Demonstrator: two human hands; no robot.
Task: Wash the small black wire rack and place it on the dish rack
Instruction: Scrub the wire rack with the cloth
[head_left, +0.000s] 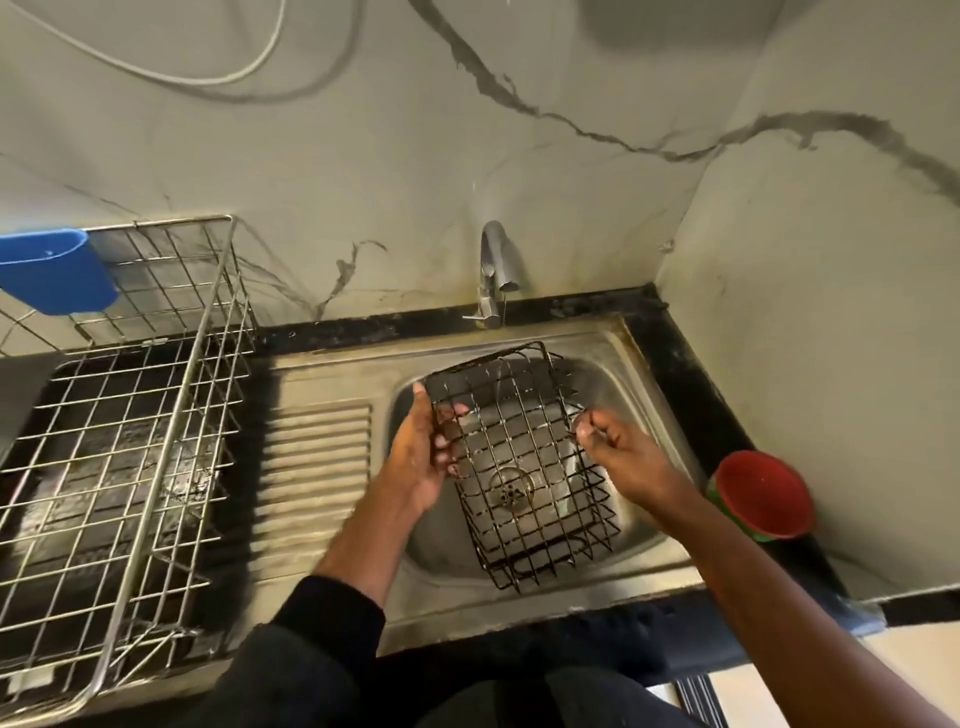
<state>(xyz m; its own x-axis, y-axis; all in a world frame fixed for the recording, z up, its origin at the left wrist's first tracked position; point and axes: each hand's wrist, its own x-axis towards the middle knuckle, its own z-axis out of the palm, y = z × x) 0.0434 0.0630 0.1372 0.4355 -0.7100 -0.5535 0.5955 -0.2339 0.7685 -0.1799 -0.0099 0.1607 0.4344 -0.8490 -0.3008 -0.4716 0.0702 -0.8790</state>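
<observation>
Over the sink (613, 358), at the frame's centre, the black rack (524, 462) hangs between both hands, clear of the basin floor, with the drain visible through its mesh. Its long axis runs from 11 o'clock, up near the tap (493, 275), down to 5 o'clock at the sink's near edge, and its open side seems to face up toward the camera. The left hand (423, 457) grasps the rack's 9 o'clock side, fingers curled through the wires near the far corner. The right hand (618, 457) pinches the 3 o'clock rim with curled fingertips. Whether water is running from the tap is hard to tell; a thin streak may be falling onto the rack's far end.

The dish rack (130, 441) sits at 9 o'clock, well apart from the sink, across the ribbed drainboard (317, 467). So the black rack lies to the right of its goal, and the left hand is the nearer one for carrying it over. I judge the washing is under way and the placing not yet begun. A red cup (761, 493) stands at 3 o'clock, just beside the right forearm, and could be knocked.
</observation>
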